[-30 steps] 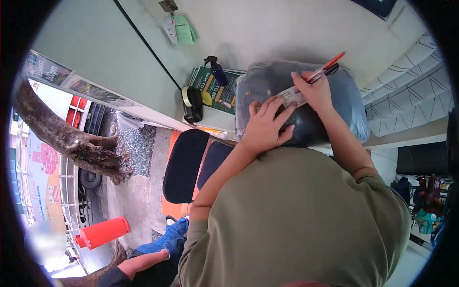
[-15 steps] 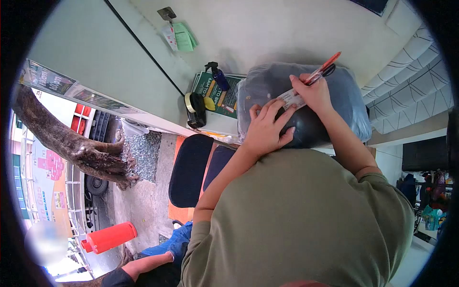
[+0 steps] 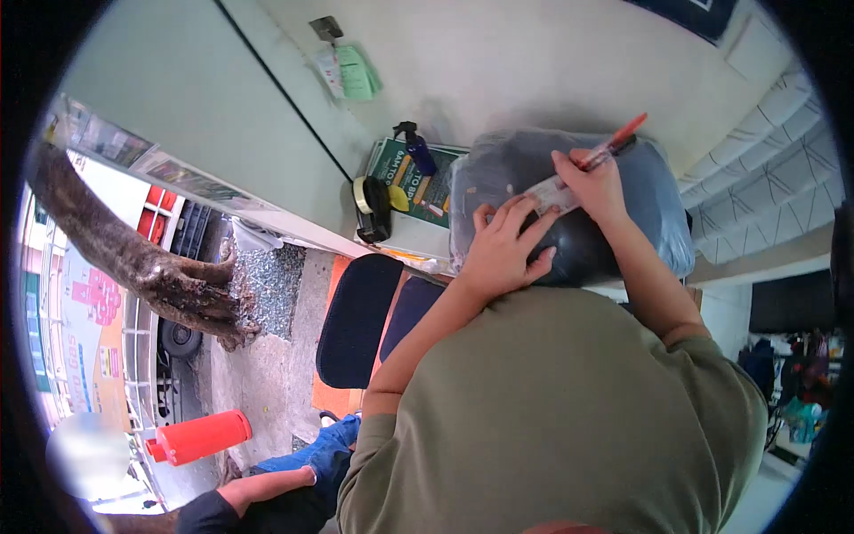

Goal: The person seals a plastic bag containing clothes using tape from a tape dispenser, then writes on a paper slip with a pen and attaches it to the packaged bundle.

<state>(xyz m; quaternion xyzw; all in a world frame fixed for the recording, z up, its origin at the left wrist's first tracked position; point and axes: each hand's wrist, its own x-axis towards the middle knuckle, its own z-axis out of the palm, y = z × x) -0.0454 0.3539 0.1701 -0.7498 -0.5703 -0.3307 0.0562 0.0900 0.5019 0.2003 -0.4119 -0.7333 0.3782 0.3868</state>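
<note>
A dark bundle wrapped in clear plastic (image 3: 654,191) rests against the wall in front of me. On top of it lies a small white printed slip (image 3: 553,194). My left hand (image 3: 507,245) is spread over the bundle, its fingertips at the lower left part of the slip. With my right hand (image 3: 594,185) I grip a red pen (image 3: 627,130), tilted up to the right. A dark piece shows beside the pen; I cannot tell what it is. The pen's lower end is hidden by my fingers, close to the slip's upper end.
Left of the bundle are a blue spray bottle (image 3: 416,149), green printed booklets (image 3: 389,166) and a tape dispenser (image 3: 372,209). A dark-backed chair (image 3: 358,320) stands below. Another person's arm (image 3: 267,487) and a red gas cylinder (image 3: 203,437) are at lower left.
The whole view has shifted slightly down and right. My right hand stays closed around the pen, whose dark piece now shows less. My left hand remains at the slip.
</note>
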